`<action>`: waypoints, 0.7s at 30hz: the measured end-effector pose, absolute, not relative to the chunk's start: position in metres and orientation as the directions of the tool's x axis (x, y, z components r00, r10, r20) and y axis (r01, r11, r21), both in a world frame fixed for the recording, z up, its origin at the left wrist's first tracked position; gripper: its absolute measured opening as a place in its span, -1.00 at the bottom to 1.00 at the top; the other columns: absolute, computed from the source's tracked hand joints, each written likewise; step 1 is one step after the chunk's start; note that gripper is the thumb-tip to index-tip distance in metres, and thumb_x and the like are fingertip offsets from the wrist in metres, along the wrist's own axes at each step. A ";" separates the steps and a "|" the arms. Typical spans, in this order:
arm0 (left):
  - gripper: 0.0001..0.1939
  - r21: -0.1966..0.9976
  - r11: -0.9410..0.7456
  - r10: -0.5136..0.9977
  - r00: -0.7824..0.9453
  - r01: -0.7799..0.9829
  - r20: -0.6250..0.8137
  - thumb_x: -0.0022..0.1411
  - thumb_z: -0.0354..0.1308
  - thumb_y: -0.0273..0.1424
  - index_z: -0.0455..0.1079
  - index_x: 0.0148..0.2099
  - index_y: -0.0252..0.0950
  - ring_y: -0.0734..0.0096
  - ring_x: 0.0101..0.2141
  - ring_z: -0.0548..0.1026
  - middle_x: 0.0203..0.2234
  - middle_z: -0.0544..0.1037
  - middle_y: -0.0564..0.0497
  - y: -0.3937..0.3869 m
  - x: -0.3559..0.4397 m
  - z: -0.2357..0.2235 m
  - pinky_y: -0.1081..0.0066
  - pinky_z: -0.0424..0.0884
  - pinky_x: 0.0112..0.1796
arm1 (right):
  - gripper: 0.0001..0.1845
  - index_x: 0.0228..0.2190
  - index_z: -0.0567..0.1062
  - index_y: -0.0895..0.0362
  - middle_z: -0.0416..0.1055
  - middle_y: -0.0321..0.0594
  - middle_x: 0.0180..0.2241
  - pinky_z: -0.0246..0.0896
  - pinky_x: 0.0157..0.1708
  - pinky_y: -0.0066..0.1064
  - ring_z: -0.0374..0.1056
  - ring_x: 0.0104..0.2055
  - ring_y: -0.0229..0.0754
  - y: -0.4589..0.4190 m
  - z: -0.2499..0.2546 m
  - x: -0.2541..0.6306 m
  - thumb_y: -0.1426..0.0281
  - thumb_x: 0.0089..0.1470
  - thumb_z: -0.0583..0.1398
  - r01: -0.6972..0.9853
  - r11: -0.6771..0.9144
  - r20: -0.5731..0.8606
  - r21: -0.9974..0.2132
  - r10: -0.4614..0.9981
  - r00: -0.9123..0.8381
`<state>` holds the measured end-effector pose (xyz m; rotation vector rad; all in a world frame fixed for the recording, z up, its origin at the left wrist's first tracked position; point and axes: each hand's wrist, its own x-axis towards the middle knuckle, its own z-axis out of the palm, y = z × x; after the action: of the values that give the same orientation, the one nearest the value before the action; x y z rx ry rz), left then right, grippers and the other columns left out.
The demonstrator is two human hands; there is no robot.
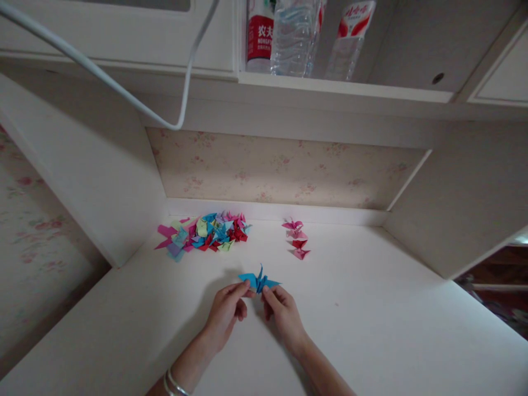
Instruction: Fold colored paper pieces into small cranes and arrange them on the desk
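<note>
Between my two hands a blue paper crane (259, 281) is held just above the white desktop, its wings spread to either side and a thin point sticking up. My left hand (229, 308) pinches it on the left, thumb and index finger at the wing's base. On the other side, my right hand (284, 314) grips it between thumb and fingers near the middle. Beyond them to the left lies a heap of colourful paper cranes (214, 232). A short column of pink and red paper cranes (297, 235) lies to the right of that heap.
The white desktop (383, 308) runs back to a flowered wall panel (264, 168). Above is a shelf (346, 89) with plastic bottles (293, 38). A white bent tube (124, 91) hangs across the upper left. Side panels (462, 192) close in the desk.
</note>
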<state>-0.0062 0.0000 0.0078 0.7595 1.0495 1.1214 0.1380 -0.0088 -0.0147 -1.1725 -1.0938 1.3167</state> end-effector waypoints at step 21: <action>-0.66 0.970 0.243 0.904 0.357 0.018 -0.233 0.10 0.14 -0.16 0.39 -0.38 -0.40 0.67 -0.72 0.21 -0.57 0.38 0.09 0.000 0.001 0.001 0.58 0.04 -0.70 | -0.68 -0.48 0.47 0.20 0.38 -0.23 -0.49 0.21 -0.65 -0.47 0.23 -0.65 -0.36 0.084 0.026 0.281 0.16 -0.08 0.22 0.001 -0.067 -0.061 -0.998 0.913 0.402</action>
<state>0.0011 -0.0001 0.0009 1.1620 1.0273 0.7803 0.2812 0.0840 0.0259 -1.4352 -0.8763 0.9361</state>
